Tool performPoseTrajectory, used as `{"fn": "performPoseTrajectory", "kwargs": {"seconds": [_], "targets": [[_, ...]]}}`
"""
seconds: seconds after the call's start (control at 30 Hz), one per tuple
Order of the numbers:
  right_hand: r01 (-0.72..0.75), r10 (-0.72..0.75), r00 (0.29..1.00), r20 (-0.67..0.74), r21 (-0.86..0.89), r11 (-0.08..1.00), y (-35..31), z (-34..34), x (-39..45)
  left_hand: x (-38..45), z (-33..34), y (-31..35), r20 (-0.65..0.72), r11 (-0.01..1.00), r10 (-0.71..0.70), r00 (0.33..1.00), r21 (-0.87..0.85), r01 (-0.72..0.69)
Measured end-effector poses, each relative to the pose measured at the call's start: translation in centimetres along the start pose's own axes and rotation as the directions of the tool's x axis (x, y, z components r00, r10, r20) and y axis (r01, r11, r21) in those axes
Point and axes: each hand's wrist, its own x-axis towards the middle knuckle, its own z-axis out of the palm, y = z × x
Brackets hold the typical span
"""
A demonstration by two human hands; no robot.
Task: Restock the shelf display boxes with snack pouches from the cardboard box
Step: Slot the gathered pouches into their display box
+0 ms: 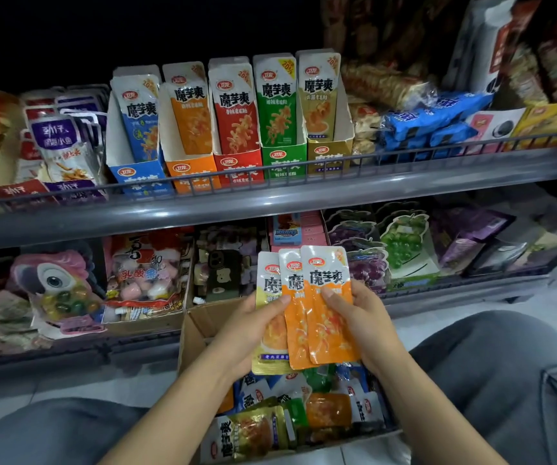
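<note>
Both hands hold a fanned set of snack pouches above the cardboard box (196,322). My left hand (253,325) grips a gold pouch (268,330); my right hand (359,318) pinches two orange pouches (324,327) that overlap it. Loose mixed pouches (290,414) in blue, green, gold and orange fill the box between my knees. On the upper shelf stand five display boxes: blue (139,177), orange (191,171), red (237,166), green (284,159) and gold (329,154), each with matching pouches upright in it.
A grey wire rail (304,161) fronts the upper shelf. Purple fish snacks (61,142) sit to the left of the display boxes, blue packs (431,124) to the right. The lower shelf holds candy bags, a phone (223,273) and grape-shaped packs (401,243). My grey-trousered knees flank the box.
</note>
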Motion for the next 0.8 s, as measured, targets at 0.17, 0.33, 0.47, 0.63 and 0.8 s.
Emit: {"fn": "performPoseTrajectory", "kwargs": {"seconds": [0.17,0.33,0.47,0.63,0.8], "targets": [[0.074,-0.063,0.996,0.068,-0.157,0.985,0.1,0.8,-0.3,-0.3,0.2,0.2,0.079,0.999,0.001,0.997,-0.044,0.003],[0.143,-0.138,0.99,0.041,-0.15,0.978,-0.6,1.9,-0.2,-0.1,0.6,0.7,0.066,0.999,0.046,0.997,-0.017,-0.045],[0.174,-0.172,0.985,0.023,-0.185,0.967,-2.2,2.3,0.2,-0.2,1.0,2.2,0.053,0.983,0.147,0.988,0.102,-0.151],[0.145,-0.131,0.985,0.11,-0.127,0.981,-5.6,2.9,1.0,-0.1,1.2,5.1,-0.035,0.926,0.281,0.959,0.272,-0.262],[0.175,-0.123,0.956,0.268,-0.179,0.968,-11.3,3.2,3.4,-0.1,1.1,9.7,-0.012,0.859,0.393,0.92,0.361,-0.362]]}}
